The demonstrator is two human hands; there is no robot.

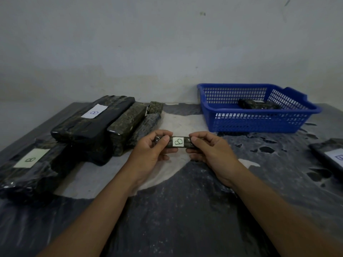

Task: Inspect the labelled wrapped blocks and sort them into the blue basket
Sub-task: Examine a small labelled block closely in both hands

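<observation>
Inspection step by the looks of it: a small dark block wrapped in shiny film (175, 142) is held up just above the worn grey-and-white counter (185, 210), left hand (155, 148) pinching one end and right hand (207, 148) pinching the other, with the white label marked "B" turned up between them. Next, the block would probably be carried right and back to the blue slotted plastic basket (259, 115), lifted over the near rim and let go, one hand being enough.

One wrapped block (254, 104) can be seen in the basket already, half hidden by the mesh wall. The pile of larger dark wrapped blocks (96, 125) at left is murky, so a count can't be given. Another labelled block (332, 154) is cut off at the right edge, its letter unreadable.
</observation>
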